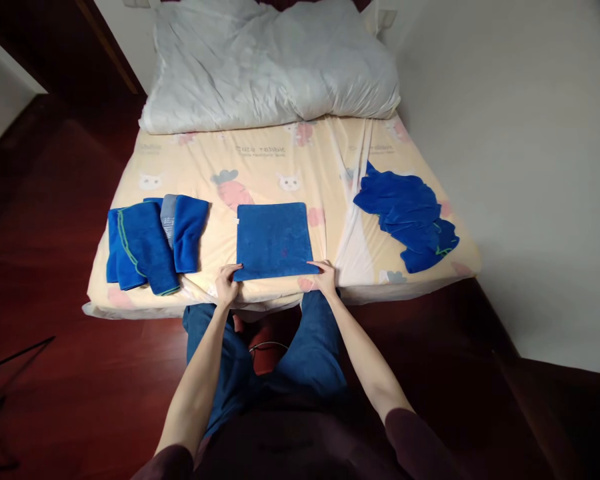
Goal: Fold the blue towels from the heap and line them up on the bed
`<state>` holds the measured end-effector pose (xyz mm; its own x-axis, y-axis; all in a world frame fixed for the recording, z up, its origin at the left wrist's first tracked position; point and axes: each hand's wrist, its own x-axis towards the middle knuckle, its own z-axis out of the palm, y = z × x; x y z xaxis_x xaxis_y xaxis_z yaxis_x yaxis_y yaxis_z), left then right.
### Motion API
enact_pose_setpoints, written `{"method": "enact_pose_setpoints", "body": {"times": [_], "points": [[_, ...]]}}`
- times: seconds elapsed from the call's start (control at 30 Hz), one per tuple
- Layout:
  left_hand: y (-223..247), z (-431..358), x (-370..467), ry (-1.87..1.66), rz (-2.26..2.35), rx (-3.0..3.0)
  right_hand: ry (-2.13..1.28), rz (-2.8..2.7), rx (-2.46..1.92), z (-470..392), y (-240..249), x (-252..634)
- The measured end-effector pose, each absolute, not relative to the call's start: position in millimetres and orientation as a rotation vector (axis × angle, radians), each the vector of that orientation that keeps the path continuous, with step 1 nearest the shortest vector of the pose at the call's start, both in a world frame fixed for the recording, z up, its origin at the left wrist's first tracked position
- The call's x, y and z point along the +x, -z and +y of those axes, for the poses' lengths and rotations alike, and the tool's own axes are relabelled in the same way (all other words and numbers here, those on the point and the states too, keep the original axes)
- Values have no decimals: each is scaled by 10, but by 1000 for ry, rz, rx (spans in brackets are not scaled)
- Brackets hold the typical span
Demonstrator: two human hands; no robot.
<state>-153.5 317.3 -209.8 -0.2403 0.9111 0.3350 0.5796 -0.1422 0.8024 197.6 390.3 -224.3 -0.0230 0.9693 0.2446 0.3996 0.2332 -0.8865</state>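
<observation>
Maroon shirt closest, on person standing at foot of bed, blue jeans below. Blue towel, approx. square, laid flat on bed near front edge, btwn person's hands; its far edge runs roughly straight across, small white label sticking out on L side. L hand at towel's near L corner: thumb & fingers brought together on the fabric, i.e. a pinch, gap nearly nil. R hand same at near R corner, thumb along the edge, pinched on fabric; lower fingers partly hidden.

L of towel, well apart: folded blue cloths, overlapping, bright green trim on top one; grey cloth w/ white lettering tucked among them, exact no. of pcs unclear. R of towel, also well apart: crumpled blue fabric, some green trim showing at its near R end.

Under all: cream fitted sheet, carrot & rabbit print, creased toward R. Behind, across head of bed: pale grey quilt, bunched. Dk red floor around; black stand at far L, partly cut off. Plain wall on R.
</observation>
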Motion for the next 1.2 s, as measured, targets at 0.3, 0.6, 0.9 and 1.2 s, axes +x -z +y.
{"method": "enact_pose_setpoints", "body": {"times": [0.3, 0.6, 0.9, 1.2], "points": [[2113, 3197, -1510, -1260, 1985, 1419, -896, -1305, -1400, 4000, 2276, 1932], [2030, 3234, -1440, -1275, 2029, 1457, -890, -1219, -1411, 4087, 2299, 1849], [1942, 3201, -1436, -1216, 2036, 1495, -877, -1223, -1451, 4096, 2308, 1816], [1886, 2962, -1343, -1287, 2158, 1549, -622, -1384, -1424, 3916, 2003, 1806]]}}
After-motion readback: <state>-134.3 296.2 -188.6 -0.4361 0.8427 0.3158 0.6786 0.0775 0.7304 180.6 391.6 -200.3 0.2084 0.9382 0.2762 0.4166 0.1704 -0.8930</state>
